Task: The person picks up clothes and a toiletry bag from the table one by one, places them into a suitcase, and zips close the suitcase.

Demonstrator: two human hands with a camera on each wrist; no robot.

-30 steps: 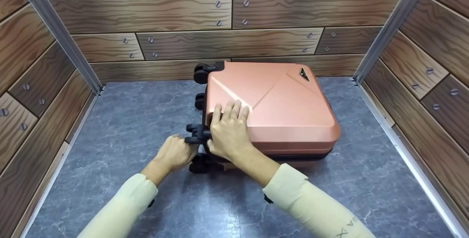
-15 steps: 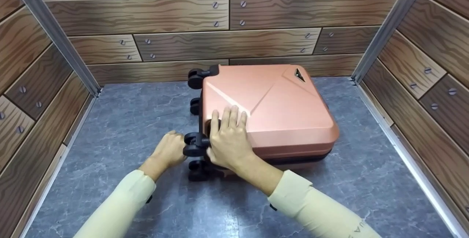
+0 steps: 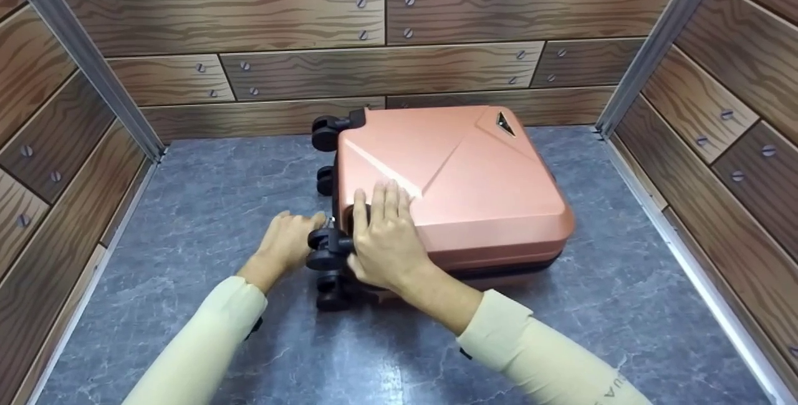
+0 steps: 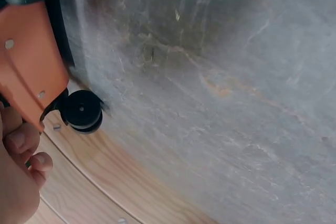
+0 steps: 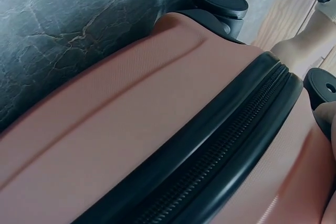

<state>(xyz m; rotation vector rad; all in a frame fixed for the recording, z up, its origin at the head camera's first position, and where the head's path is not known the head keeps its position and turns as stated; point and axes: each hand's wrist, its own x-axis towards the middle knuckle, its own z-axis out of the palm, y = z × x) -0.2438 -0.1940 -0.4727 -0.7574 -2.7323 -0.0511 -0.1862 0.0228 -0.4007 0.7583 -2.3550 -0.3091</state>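
Observation:
A rose-pink hard-shell suitcase (image 3: 461,168) lies flat with its black wheels facing left. My right hand (image 3: 389,246) rests on its near left corner, fingers stretched over the top shell beside a near wheel (image 3: 329,249). At the wheeled end, my left hand (image 3: 287,243) has its fingers curled and pinches a small metallic zipper pull (image 3: 331,222); the wheel partly hides the fingertips. In the left wrist view, the curled left fingers (image 4: 23,142) sit close against the shell. A black-edged zipper (image 5: 210,161) runs along the suitcase's side in the right wrist view.
Grey marbled flooring (image 3: 212,205) surrounds the suitcase. Wood-patterned panels form the back wall (image 3: 299,19) and both sides, with metal posts (image 3: 664,43) at the corners. The suitcase's far edge lies close to the back wall.
My left hand has shifted slightly left and farther along the wheeled end, and a metallic piece now shows by its fingertips. The right hand stays on the corner; the suitcase sits slightly farther left in view.

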